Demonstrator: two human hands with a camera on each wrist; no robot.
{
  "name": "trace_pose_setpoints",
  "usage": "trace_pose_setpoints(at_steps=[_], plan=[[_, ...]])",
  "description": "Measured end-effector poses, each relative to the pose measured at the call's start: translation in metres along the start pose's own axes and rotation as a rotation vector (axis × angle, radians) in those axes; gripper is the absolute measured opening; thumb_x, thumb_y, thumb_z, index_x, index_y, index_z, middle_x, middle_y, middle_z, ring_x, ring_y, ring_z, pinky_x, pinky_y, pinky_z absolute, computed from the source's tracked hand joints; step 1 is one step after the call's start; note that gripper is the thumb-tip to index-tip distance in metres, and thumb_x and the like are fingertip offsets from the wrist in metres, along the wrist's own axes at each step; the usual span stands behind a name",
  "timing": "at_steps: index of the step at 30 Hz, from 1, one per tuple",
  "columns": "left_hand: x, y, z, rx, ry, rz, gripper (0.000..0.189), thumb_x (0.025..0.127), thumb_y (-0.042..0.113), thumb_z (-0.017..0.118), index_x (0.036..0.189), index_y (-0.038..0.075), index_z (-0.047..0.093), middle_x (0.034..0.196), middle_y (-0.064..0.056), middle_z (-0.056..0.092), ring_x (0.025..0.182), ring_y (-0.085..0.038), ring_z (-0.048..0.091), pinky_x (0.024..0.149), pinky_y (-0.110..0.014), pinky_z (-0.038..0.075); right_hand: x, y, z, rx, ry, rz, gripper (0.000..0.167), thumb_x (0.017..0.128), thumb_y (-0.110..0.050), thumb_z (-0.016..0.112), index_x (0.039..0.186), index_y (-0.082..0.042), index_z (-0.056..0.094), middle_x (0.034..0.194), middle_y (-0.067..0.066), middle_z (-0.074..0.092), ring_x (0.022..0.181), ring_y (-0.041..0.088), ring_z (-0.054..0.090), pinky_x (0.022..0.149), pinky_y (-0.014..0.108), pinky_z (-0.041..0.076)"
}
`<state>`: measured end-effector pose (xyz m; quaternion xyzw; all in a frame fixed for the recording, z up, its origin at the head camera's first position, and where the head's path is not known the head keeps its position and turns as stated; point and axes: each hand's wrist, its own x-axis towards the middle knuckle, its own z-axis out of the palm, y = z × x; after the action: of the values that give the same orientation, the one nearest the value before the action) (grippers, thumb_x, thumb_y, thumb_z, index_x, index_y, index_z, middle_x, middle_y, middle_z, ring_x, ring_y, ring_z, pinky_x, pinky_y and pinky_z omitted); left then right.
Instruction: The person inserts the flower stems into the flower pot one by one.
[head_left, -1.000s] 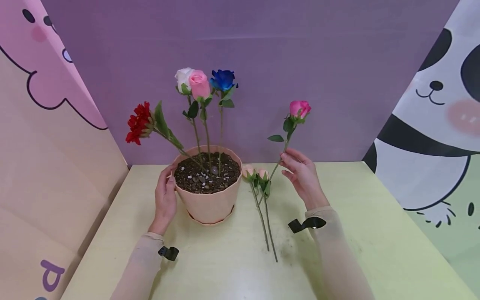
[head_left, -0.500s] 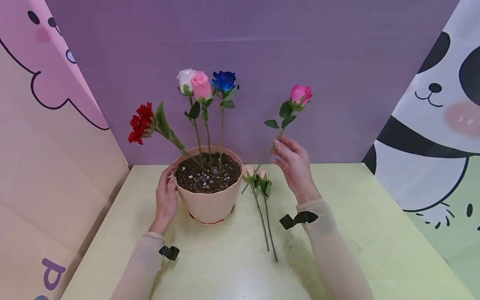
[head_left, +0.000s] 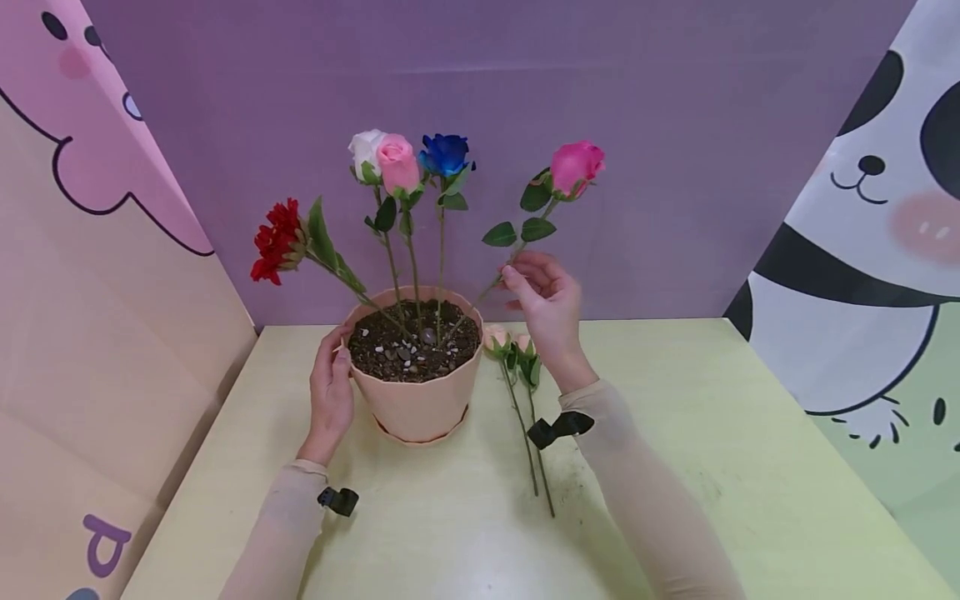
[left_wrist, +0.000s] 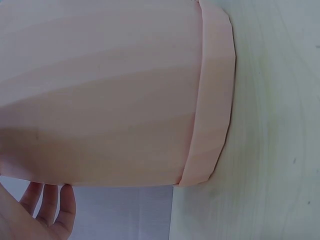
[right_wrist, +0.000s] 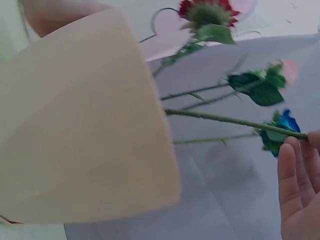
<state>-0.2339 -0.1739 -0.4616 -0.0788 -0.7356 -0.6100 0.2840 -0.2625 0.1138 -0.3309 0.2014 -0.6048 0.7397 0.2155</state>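
My right hand (head_left: 551,296) pinches the stem of a bright pink rose (head_left: 576,169) between thumb and fingertips. The stem slants down to the left, and its lower end meets the soil (head_left: 412,358) inside the right rim of a peach flower pot (head_left: 420,408). On the pot's left side, my left hand (head_left: 332,396) grips the wall near the rim; curled fingers (left_wrist: 65,212) show against it in the left wrist view. Standing in the soil are a white rose (head_left: 366,154), a light pink rose (head_left: 398,164), a blue rose (head_left: 446,156) and a leaning red flower (head_left: 279,242).
Two pale peach roses (head_left: 527,354) lie on the table (head_left: 675,458) right of the pot, stems toward the front. A purple wall (head_left: 675,167) rises behind the table. A printed panda panel (head_left: 862,275) stands at the right, a pink cartoon panel at the left.
My right hand has lifted the bright pink rose off the table and moved it left, bringing its stem end over the rim into the pot. The left hand stays on the pot.
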Motion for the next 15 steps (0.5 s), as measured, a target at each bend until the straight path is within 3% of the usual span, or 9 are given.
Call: trace_pose_setpoints(at_steps=[3,6,10,12,15], plan=[[0.0,0.0,0.0,-0.006,0.001,0.004,0.043,0.114,0.016,0.035,0.15,-0.004,0.048,0.16,-0.024,0.048,0.156,-0.039,0.036,0.122,-0.068,0.035,-0.002,0.004,0.012,-0.044,-0.044,-0.054,0.013,0.099,0.005,0.068,0.111,0.004,0.069,0.093,-0.018,0.079,0.079,0.002,0.075,0.063,0.022,0.06],[0.0,0.0,0.0,-0.014,0.004,0.014,0.043,0.113,0.015,0.035,0.149,-0.005,0.049,0.159,-0.025,0.049,0.156,-0.039,0.036,0.123,-0.067,0.033,-0.004,0.009,0.023,-0.097,-0.068,-0.106,0.018,0.097,0.005,0.07,0.114,0.012,0.067,0.094,-0.012,0.079,0.077,0.001,0.075,0.062,0.021,0.06],[0.001,0.0,0.0,-0.012,0.004,0.029,0.042,0.113,0.014,0.036,0.148,-0.004,0.049,0.158,-0.025,0.05,0.157,-0.039,0.036,0.127,-0.064,0.028,-0.004,0.015,0.035,-0.139,-0.112,-0.126,0.017,0.096,0.005,0.071,0.112,0.011,0.069,0.098,0.016,0.079,0.077,0.004,0.075,0.063,0.022,0.06],[0.001,0.0,0.0,-0.006,0.004,0.031,0.042,0.113,0.015,0.036,0.148,-0.004,0.05,0.157,-0.025,0.05,0.156,-0.039,0.036,0.127,-0.064,0.027,-0.004,0.017,0.04,-0.156,-0.141,-0.113,0.017,0.097,0.004,0.07,0.112,0.01,0.069,0.101,0.029,0.076,0.078,0.013,0.077,0.063,0.022,0.06],[0.001,0.0,0.0,0.0,0.002,0.022,0.042,0.113,0.015,0.036,0.149,-0.004,0.049,0.158,-0.025,0.05,0.156,-0.04,0.036,0.126,-0.065,0.029,-0.004,0.02,0.046,-0.206,-0.162,-0.094,0.017,0.098,0.0,0.07,0.113,0.008,0.072,0.103,0.031,0.076,0.081,0.018,0.078,0.064,0.023,0.061]])
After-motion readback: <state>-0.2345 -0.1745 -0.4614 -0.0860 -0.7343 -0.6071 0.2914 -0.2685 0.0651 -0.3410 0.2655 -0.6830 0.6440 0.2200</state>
